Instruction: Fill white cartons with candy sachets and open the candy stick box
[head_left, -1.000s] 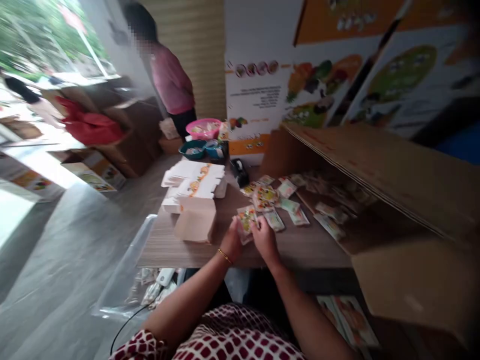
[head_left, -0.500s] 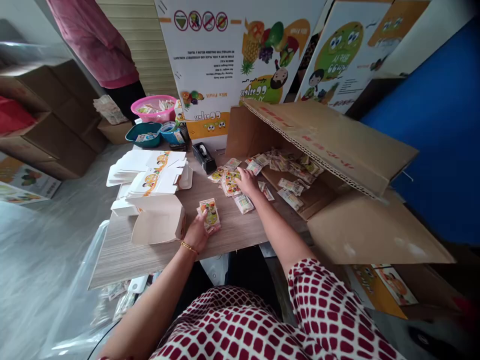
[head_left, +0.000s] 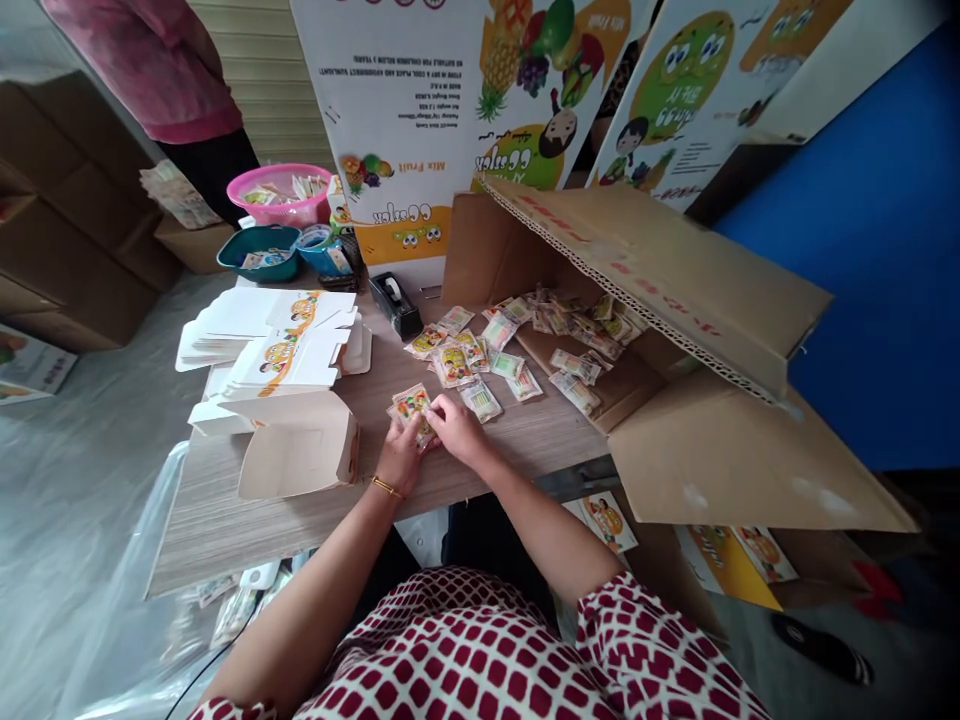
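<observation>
Between my two hands is a small stack of candy packets (head_left: 411,402), printed with fruit on clear wrappers. My left hand (head_left: 400,460) is closed around the stack just above the table. My right hand (head_left: 459,432) meets it from the right, its fingers pinched at the edge of a packet in the stack. Several loose candy packets (head_left: 454,366) lie beyond my hands, some face up and some showing coloured sticks. Left of my left hand stands an open white carton (head_left: 296,460), its inside facing up.
Flattened printed cartons (head_left: 247,330) are stacked at left. A black tape dispenser (head_left: 396,305) sits behind the packets. On the right, a tipped cardboard box (head_left: 675,260) holds more packets. A pink basin (head_left: 277,208) and a teal basin (head_left: 259,262) stand at the back; a person (head_left: 165,80) is beyond.
My right hand has moved from the loose packets back toward me, to the stack in my left hand. The view has shifted slightly to the right.
</observation>
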